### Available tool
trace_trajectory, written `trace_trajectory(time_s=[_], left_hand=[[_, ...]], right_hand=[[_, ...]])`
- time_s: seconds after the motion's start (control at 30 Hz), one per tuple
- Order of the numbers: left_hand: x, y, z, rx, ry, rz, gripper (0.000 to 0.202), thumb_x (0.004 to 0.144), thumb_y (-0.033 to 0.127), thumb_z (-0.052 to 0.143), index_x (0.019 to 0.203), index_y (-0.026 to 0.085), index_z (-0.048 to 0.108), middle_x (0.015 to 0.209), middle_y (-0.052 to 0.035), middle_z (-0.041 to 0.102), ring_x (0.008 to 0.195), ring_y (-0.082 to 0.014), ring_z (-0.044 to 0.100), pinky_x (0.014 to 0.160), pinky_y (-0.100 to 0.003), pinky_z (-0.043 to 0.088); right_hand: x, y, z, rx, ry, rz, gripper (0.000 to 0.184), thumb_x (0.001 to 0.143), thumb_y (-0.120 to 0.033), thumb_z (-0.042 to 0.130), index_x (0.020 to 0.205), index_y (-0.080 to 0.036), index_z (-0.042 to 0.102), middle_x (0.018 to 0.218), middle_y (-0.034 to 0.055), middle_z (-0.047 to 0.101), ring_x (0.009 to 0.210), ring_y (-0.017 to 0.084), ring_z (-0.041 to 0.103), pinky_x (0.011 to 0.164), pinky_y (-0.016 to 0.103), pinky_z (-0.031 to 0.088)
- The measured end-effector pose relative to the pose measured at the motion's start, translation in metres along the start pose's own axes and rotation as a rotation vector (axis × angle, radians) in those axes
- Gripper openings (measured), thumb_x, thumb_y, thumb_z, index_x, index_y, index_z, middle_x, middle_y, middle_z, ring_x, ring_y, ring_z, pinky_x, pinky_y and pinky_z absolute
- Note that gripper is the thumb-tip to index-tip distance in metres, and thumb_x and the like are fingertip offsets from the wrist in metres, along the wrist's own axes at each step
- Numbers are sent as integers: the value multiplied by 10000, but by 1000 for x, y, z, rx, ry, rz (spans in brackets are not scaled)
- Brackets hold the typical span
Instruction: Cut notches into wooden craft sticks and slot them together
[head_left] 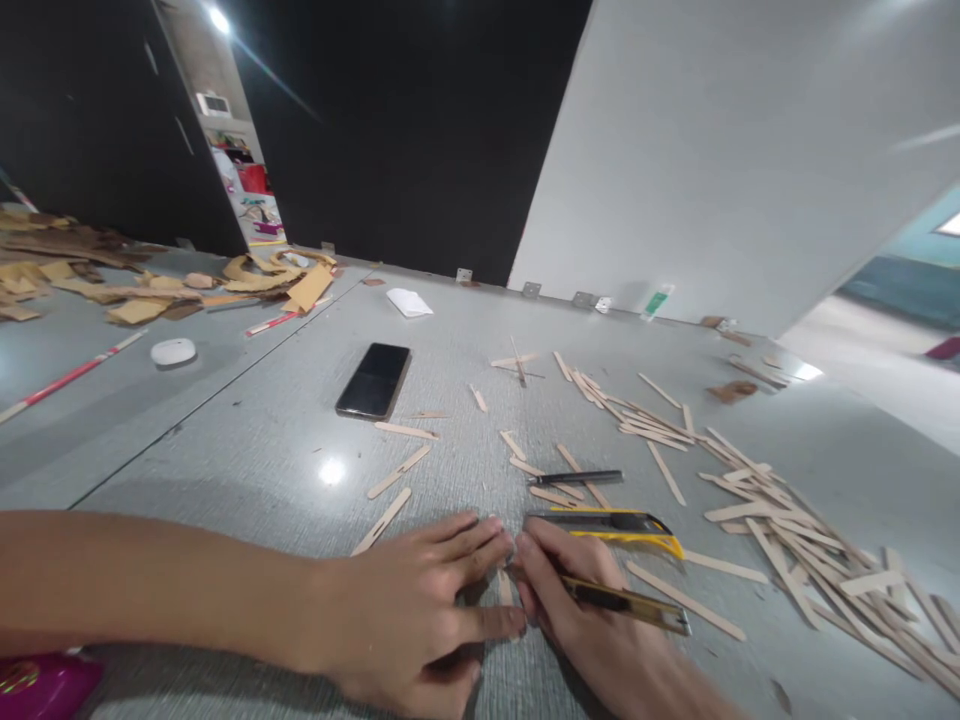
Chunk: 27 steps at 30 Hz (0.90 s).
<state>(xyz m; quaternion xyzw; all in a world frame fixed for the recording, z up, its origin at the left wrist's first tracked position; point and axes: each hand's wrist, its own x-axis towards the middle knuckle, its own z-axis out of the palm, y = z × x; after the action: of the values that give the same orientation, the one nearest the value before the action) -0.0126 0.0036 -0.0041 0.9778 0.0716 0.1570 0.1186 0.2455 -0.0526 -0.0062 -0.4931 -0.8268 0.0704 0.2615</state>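
Observation:
My right hand (pixel 562 600) is closed around a slim utility knife (pixel 637 603), whose end sticks out to the right. The blade tip is hidden by my fingers. Beside it, my left hand (pixel 427 610) pins a short wooden craft stick (pixel 505 588) to the table, its fingertips and thumb at the two ends. A yellow and black utility knife (pixel 667 538) lies just beyond my right hand. Farther off, a thin black pen-like tool (pixel 581 478) rests across several craft sticks. To the left lie notched sticks (pixel 386 520).
A long heap of craft sticks (pixel 787 530) spreads over the right side. A phone (pixel 375 380), folded white paper (pixel 409 302) and a white earbud case (pixel 173 352) lie beyond my left arm. Torn cardboard (pixel 150 290) covers the far left. A magenta object (pixel 49 688) sits at lower left.

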Motion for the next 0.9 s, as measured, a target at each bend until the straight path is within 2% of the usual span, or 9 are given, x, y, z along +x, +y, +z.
trace_trajectory(time_s=[0.07, 0.13, 0.2, 0.27, 0.33, 0.67, 0.9], left_hand=[[1, 0, 0, -3, -8, -8, 539, 1027, 353, 537, 1524, 146, 531, 1664, -316, 359, 1562, -439, 333, 1295, -556, 292], [1, 0, -1, -10, -15, -10, 554, 1011, 348, 556, 1527, 147, 530, 1665, -314, 358, 1561, -447, 326, 1296, -562, 287], [1, 0, -1, -17, -29, -9, 578, 995, 343, 579, 1535, 146, 521, 1675, -310, 341, 1566, -447, 311, 1301, -566, 273], [0, -1, -2, -25, -46, -8, 591, 984, 343, 596, 1536, 145, 522, 1685, -304, 322, 1572, -441, 298, 1306, -559, 262], [0, -2, -3, -32, -62, -5, 600, 977, 342, 607, 1537, 147, 521, 1693, -304, 302, 1577, -438, 287, 1309, -554, 254], [1, -1, -2, -35, -67, -6, 598, 970, 332, 603, 1537, 156, 522, 1696, -314, 290, 1585, -439, 265, 1313, -564, 230], [0, -4, 3, -28, -38, 1, 618, 958, 337, 606, 1543, 159, 516, 1697, -301, 305, 1582, -444, 286, 1305, -575, 254]], right_hand=[[2, 0, -2, 26, -75, 1, 263, 1057, -316, 477, 1191, -241, 690, 1182, 138, 764, 1034, 311, 725, 888, 444, 604], [8, -6, -5, 93, -166, 83, 290, 1106, -331, 417, 1005, -249, 676, 1009, 82, 778, 888, 245, 729, 818, 373, 600], [15, -15, -8, 201, -216, 246, 415, 1153, -393, 357, 827, -264, 580, 733, -9, 708, 679, 176, 672, 712, 303, 563], [18, -23, -8, 300, -211, 389, 488, 1165, -475, 325, 759, -269, 502, 562, -64, 594, 557, 153, 590, 665, 291, 518], [19, -26, -7, 393, -202, 486, 515, 1154, -542, 334, 746, -268, 489, 520, -80, 546, 529, 149, 545, 660, 299, 485], [17, -22, -2, 506, -185, 502, 519, 1138, -578, 363, 755, -259, 505, 513, -97, 498, 479, 122, 482, 559, 263, 427], [17, -22, -2, 378, -181, 411, 489, 1156, -486, 338, 753, -266, 505, 520, -84, 489, 472, 130, 503, 535, 246, 461]])
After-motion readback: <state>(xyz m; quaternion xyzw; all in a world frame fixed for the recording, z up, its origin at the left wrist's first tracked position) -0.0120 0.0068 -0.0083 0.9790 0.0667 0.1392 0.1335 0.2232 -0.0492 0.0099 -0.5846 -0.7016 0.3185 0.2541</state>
